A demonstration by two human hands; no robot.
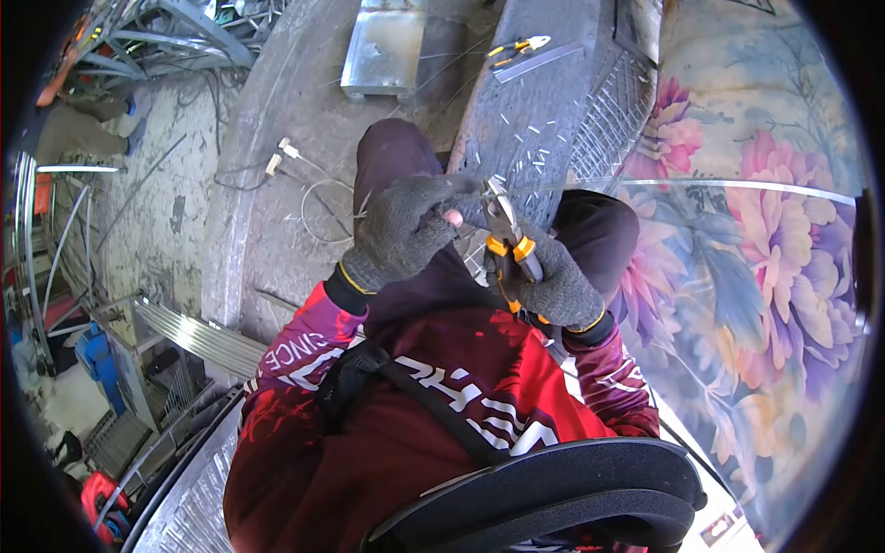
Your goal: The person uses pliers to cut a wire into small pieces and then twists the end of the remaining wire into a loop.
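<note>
Wearing a black brim (544, 488) close under the lens. Gripping orange-and-black pliers (502, 221) in the fingers of the gloved right hand (567, 286); bending those of the gloved left hand (396, 230) beside the tips, their hold unclear. Near a long thin strip (719, 183) over floral sheeting (784, 249). Facing a worn bench (562, 88) strewn with short pale pieces (539, 157), with yellow-and-black pliers (519, 48) farther off.

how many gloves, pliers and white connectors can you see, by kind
Gloves: 2, left glove and right glove
Pliers: 2, held pliers and lying pliers
White connectors: 2, upper connector and lower connector
Total: 6
</note>
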